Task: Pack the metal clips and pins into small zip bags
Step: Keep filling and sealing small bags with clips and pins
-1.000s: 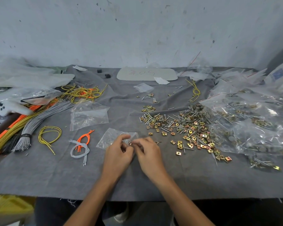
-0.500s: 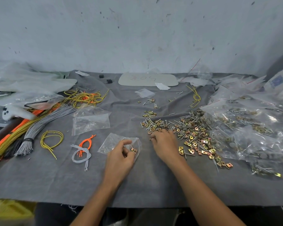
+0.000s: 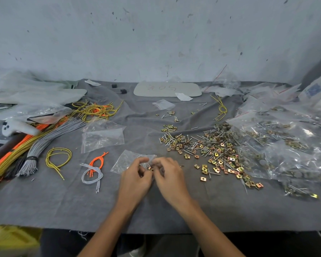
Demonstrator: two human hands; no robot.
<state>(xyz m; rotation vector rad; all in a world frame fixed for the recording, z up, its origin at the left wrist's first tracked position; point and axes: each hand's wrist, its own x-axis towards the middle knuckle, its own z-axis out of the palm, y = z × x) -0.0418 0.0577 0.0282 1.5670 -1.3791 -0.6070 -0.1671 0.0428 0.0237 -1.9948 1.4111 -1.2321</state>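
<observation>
A small clear zip bag [image 3: 126, 160] lies on the grey cloth just in front of my hands. My left hand [image 3: 135, 179] pinches its open edge, where a few brass clips [image 3: 149, 168] show between my fingers. My right hand [image 3: 170, 178] is curled at the same opening, fingertips against the bag and the clips. A loose heap of brass clips and steel pins [image 3: 211, 147] spreads over the cloth to the right of my hands.
Filled bags of clips and pins [image 3: 285, 145] pile up at the right. Spare empty zip bags [image 3: 102, 137] lie left of centre. Bundles of grey, yellow and orange cords [image 3: 35, 143] cover the left side. A pale oval board [image 3: 167, 89] rests by the wall.
My right hand came back from the heap of clips and pins to the bag's opening beside my left hand, which has kept hold of the bag.
</observation>
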